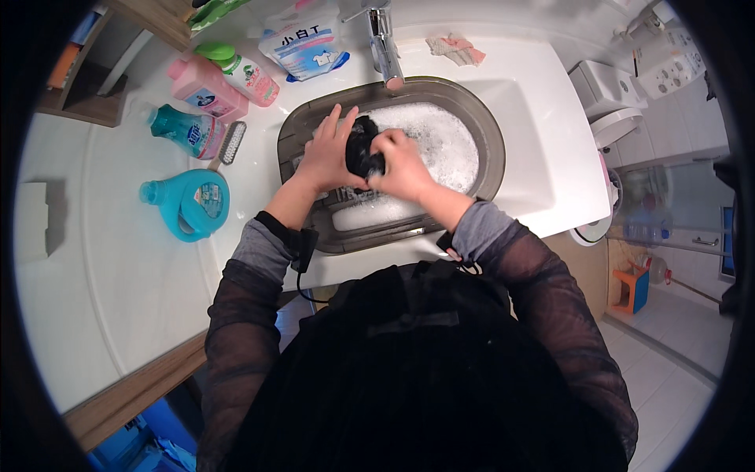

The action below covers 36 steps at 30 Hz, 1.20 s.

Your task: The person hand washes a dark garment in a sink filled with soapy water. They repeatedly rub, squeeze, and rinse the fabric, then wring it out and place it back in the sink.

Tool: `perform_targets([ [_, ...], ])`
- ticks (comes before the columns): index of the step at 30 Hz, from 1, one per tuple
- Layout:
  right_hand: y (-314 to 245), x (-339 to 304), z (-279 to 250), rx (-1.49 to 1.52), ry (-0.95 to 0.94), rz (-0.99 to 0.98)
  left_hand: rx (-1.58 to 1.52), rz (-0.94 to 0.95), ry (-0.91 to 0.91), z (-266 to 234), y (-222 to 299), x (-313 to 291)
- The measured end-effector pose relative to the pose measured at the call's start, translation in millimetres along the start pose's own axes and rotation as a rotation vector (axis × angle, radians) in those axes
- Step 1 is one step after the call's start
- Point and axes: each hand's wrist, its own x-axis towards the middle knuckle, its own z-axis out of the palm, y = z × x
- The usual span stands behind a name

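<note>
A wet black cloth (362, 147), bunched up, lies at the left part of a grey see-through basin (489, 145) holding foamy water (440, 145). Against the cloth's left side rests my left hand (324, 153), its fingers stretched out and its thumb extended along the near edge. From the right, my right hand (403, 169) grips the cloth with bent fingers. Suds touch both hands' surroundings. Ridges show on the basin floor beneath my left hand; the cloth's underside is hidden.
Behind the basin rises a chrome faucet (383, 47). Left of it stand a detergent pouch (303, 47), a pink bottle (208, 86), a green-capped pink bottle (250, 79), a teal bottle (185, 130), a scrubbing brush (232, 143) and a blue jug (193, 204). A crumpled cloth (458, 51) lies right of the faucet.
</note>
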Motion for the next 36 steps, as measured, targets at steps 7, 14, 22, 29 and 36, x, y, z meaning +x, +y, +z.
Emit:
perform_targets([
  [7, -22.3, -28.8, 3.3, -0.176, -0.051, -0.059, 0.093, 0.113, -0.01, 27.1, 17.0, -22.7],
  [14, -0.1, -36.1, 16.9, -0.168, -0.062, 0.095, 0.216, 0.146, -0.068, 38.7, 29.4, 3.1],
  [22, 44.6, -4.5, 27.6, -0.003, 0.04, 0.289, 0.113, 0.172, -0.258, 49.1, 10.8, 65.3],
  [29, 88.6, 23.6, 27.0, 0.112, 0.04, 0.41, 0.032, 0.113, -0.395, 53.6, 9.2, 105.5],
  [36, 97.2, 25.9, 25.4, 0.213, 0.007, 0.474, -0.008, 0.042, -0.283, 48.6, 21.9, 94.4],
])
